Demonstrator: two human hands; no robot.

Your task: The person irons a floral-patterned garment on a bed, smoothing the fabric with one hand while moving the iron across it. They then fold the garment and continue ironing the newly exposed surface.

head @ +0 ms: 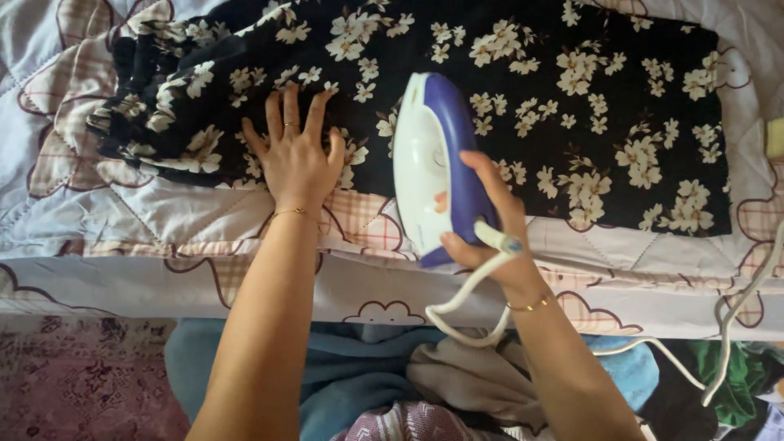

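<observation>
A black garment with white flowers [506, 90] lies spread across a quilted bed cover. My left hand [296, 151] rests flat on it with fingers apart, pressing the cloth near its bunched left end [155, 98]. My right hand [490, 216] grips the handle of a white and blue clothes iron [429, 155], which stands on the garment's near edge, nose pointing away from me. The iron's white cord [457, 314] loops down from the handle past my wrist.
The pale quilted cover [147, 220] with plaid cloud patches hangs over the bed's near edge. Below it lie heaped clothes: blue [343, 367], beige [465, 376] and green [739, 376]. A patterned pink rug [73, 384] shows at lower left. The cord trails right [735, 310].
</observation>
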